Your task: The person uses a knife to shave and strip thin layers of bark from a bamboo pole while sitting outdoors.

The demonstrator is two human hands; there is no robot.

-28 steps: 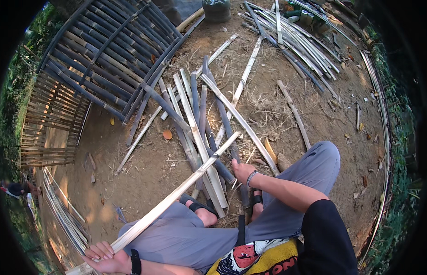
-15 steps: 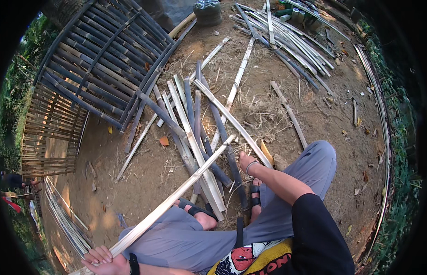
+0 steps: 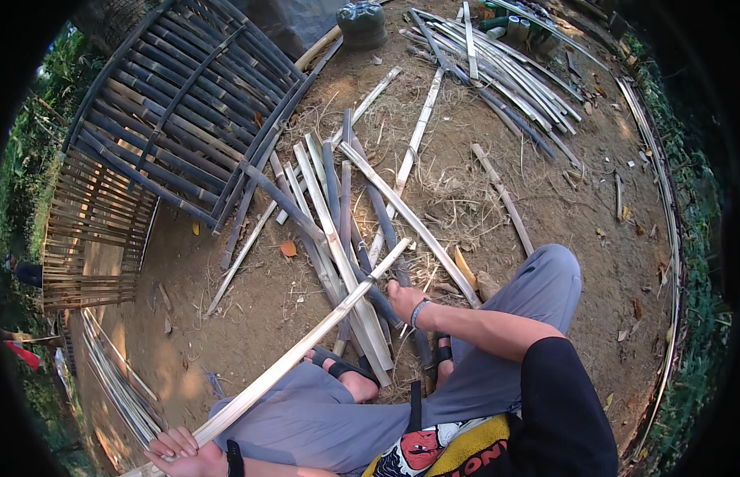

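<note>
A long pale split bamboo strip (image 3: 298, 350) slants across my lap from lower left toward the middle. My left hand (image 3: 179, 451) is wrapped round its near end, with the strip running out between thumb and fingers. My right hand (image 3: 406, 302) is closed in a fist just right of the strip's far end. What it grips, if anything, is too small to make out; a dark mark shows on the strip beside it. Beneath lie several split bamboo pieces (image 3: 362, 318) and dark bamboo poles (image 3: 378, 199), crossing each other between my sandalled feet.
A dark bamboo slatted frame (image 3: 187, 103) stands at the upper left, a lighter slatted panel (image 3: 96, 230) below it. Bundles of strips (image 3: 505, 71) lie at the far right and the lower left (image 3: 120, 374). Dry shavings (image 3: 465, 199) litter the dirt. A dark round container (image 3: 361, 25) stands at the back.
My right hand has moved left and a little down, closer to the strip's far end. My left hand keeps its hold on the strip's near end.
</note>
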